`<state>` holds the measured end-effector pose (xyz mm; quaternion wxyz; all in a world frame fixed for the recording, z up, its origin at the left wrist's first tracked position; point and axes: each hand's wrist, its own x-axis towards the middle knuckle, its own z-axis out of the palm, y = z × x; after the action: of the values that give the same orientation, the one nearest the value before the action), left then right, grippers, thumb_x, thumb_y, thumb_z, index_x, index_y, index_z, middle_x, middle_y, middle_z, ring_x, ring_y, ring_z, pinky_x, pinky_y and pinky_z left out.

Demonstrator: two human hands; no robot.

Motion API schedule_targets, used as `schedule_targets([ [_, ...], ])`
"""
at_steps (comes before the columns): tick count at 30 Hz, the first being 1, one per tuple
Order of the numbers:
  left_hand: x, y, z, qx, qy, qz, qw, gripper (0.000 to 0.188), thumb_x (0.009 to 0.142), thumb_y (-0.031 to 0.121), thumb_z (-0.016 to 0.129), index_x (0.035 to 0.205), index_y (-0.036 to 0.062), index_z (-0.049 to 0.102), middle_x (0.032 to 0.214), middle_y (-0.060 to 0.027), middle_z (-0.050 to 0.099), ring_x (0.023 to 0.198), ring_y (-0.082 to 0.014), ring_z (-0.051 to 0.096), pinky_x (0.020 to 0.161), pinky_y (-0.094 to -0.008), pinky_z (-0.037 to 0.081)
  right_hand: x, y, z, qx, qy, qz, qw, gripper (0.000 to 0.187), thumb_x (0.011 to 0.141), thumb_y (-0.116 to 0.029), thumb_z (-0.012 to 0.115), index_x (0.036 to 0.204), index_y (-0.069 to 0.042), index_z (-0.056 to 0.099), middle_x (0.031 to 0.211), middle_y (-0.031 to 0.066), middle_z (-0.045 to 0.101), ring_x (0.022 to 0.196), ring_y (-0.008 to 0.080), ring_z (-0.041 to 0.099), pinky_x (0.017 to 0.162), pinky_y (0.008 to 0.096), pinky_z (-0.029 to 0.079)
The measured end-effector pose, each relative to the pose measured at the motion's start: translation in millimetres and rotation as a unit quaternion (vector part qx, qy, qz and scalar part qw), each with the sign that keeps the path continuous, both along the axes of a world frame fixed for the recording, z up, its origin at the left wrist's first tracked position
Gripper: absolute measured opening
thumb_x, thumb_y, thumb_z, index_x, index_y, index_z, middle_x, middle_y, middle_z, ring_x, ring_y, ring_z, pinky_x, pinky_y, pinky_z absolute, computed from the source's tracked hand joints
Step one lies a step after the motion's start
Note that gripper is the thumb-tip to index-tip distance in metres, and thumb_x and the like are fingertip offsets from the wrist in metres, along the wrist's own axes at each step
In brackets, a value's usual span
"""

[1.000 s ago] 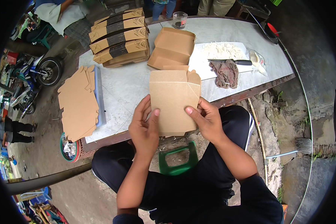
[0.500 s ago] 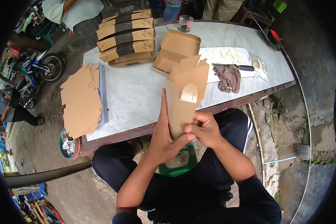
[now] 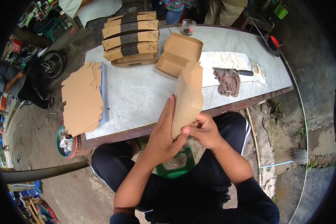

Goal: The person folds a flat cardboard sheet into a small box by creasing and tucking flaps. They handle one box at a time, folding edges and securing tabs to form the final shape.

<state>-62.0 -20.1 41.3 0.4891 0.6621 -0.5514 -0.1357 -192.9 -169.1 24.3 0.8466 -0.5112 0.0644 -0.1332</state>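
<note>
Above my lap, just off the table's near edge, I hold a partly folded brown cardboard box (image 3: 189, 98) on its end. My left hand (image 3: 161, 130) is wrapped along its left side, fingers stretched up the cardboard and thumb across the bottom. My right hand (image 3: 202, 131) pinches the lower right corner between thumb and fingers. The box's upper flaps lean toward an open cardboard box (image 3: 183, 46) on the table. Flat cardboard blanks (image 3: 82, 100) lie piled at the left on a blue tray (image 3: 104, 93).
Folded boxes with black bands (image 3: 130, 49) are stacked at the back. To the right are a white board (image 3: 209, 80) with white crumbly paste, a black-handled knife (image 3: 244, 72), a crumpled cloth (image 3: 228, 83) and a glass (image 3: 188, 28). A basket (image 3: 80, 145) and green stool (image 3: 179, 164) are below.
The box has turned in my hands; its spread upper flaps and round-ended tab are no longer seen splayed open. At the far left, a person has moved in front of the motorbike.
</note>
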Motion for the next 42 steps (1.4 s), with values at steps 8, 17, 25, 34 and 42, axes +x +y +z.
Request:
schedule_targets([
  [8,-2,20,33,0.098,0.145,0.009,0.985,0.066,0.104,0.009,0.064,0.161,-0.0080,0.034,0.141,-0.0334,0.061,0.121,-0.0489,0.066,0.101,-0.0458,0.053,4,5,3,-0.347,-0.054,-0.248,0.903,0.039,0.082,-0.010,0.094,0.108,0.000,0.066,0.106,0.0137,0.073,0.098,0.0171,0.074,0.087,0.0315,0.060],
  [17,37,47,49,0.136,0.110,0.036,0.984,0.044,0.083,0.011,0.090,0.125,0.0042,0.078,0.106,-0.0162,0.080,0.080,-0.0254,0.077,0.073,-0.0336,0.058,33,0,123,-0.790,-0.066,-0.111,0.600,0.035,0.080,-0.046,0.085,0.101,-0.018,0.081,0.110,0.0016,0.077,0.110,0.0268,0.071,0.122,0.0541,0.039],
  [25,59,55,40,0.200,0.116,0.031,0.972,0.028,0.084,0.015,0.088,0.112,0.0111,0.084,0.094,-0.0158,0.079,0.071,-0.0306,0.075,0.069,-0.0333,0.057,60,-22,93,-0.603,0.037,0.166,0.779,0.026,0.081,-0.029,0.089,0.098,-0.009,0.083,0.085,0.0082,0.078,0.080,0.0297,0.076,0.075,0.0385,0.058],
  [34,60,56,27,0.191,0.065,0.023,0.979,0.017,0.089,0.022,0.085,0.103,0.0110,0.084,0.079,-0.0153,0.074,0.062,-0.0344,0.067,0.060,-0.0359,0.053,66,-26,56,-0.587,0.031,0.189,0.787,0.015,0.088,-0.013,0.083,0.101,-0.006,0.082,0.083,0.0130,0.078,0.076,0.0315,0.075,0.069,0.0393,0.057],
  [42,58,46,15,0.155,-0.040,0.036,0.986,0.013,0.091,0.026,0.083,0.093,0.0130,0.083,0.070,-0.0109,0.071,0.061,-0.0329,0.067,0.057,-0.0416,0.052,65,-25,44,-0.550,0.022,0.152,0.821,0.011,0.089,-0.010,0.082,0.098,-0.005,0.083,0.084,0.0130,0.079,0.074,0.0295,0.076,0.068,0.0370,0.057],
])
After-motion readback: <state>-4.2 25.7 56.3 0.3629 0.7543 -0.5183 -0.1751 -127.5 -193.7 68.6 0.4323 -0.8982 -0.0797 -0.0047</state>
